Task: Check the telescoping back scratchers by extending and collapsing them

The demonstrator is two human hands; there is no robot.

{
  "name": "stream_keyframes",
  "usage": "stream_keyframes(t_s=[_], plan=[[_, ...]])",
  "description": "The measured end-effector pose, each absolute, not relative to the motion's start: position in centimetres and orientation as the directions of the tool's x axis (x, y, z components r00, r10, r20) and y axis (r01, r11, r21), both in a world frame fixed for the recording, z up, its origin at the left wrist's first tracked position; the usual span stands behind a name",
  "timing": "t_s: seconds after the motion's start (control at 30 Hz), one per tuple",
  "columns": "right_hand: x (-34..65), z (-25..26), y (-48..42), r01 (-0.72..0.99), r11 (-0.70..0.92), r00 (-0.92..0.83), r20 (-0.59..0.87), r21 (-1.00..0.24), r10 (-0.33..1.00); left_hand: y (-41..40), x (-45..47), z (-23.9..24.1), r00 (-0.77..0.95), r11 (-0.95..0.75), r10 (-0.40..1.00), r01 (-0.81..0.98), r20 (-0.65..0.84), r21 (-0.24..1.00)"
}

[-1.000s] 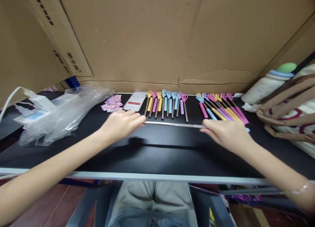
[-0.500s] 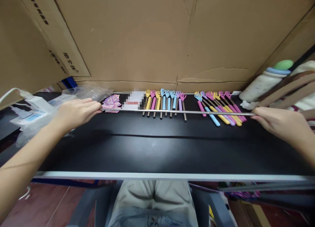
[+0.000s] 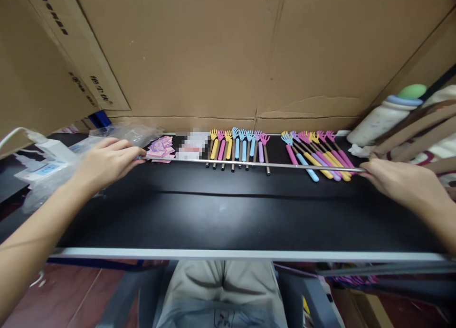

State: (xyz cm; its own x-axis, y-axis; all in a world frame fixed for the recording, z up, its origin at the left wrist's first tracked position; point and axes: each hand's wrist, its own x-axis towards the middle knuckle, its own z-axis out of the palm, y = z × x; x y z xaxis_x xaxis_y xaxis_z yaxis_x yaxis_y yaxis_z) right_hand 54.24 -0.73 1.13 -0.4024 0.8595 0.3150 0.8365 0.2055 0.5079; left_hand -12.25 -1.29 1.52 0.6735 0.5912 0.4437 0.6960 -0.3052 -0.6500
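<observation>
Over smooth blk table (image 3: 221,223), thin metal rod (image 3: 280,165), fingers (image 3: 130,153) gripping ea. end

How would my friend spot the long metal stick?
Find the black table, then the left hand and right hand above it. The long metal stick runs between them. It's held up; the claw-tipped sticks lie on the table.
</observation>
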Motion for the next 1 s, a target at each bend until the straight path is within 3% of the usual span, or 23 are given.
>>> stream_keyframes(t_s=[0.23,0.47,0.77,0.9,1.0], plan=[[53.7,-0.1,-0.2,0.832,0.278,-0.446,0.282,0.479,0.849,-1.9,-12.8,1.1,0.697,-0.36,0.527,0.701,0.486,-0.615],[53.1,-0.5,0.8,0.84,0.313,-0.465,0.289,0.443,0.837,-2.1,-11.5,1.3,0.704,-0.292,0.556,0.664,0.443,-0.688],[53.6,-0.5,0.8,0.823,0.317,-0.489,0.305,0.472,0.817,-3.1,-9.9,1.8,0.649,-0.327,0.612,0.728,0.451,-0.603],[49.1,0.1,-0.4,0.763,0.35,-0.607,0.415,0.544,0.678,-2.6,-7.2,1.3,0.735,-0.404,0.5,0.665,0.457,-0.628],[43.5,0.6,-1.3,0.69,0.436,-0.704,0.396,0.578,0.589,-2.2,-3.0,0.6,0.804,-0.516,0.351,0.594,0.481,-0.617]])
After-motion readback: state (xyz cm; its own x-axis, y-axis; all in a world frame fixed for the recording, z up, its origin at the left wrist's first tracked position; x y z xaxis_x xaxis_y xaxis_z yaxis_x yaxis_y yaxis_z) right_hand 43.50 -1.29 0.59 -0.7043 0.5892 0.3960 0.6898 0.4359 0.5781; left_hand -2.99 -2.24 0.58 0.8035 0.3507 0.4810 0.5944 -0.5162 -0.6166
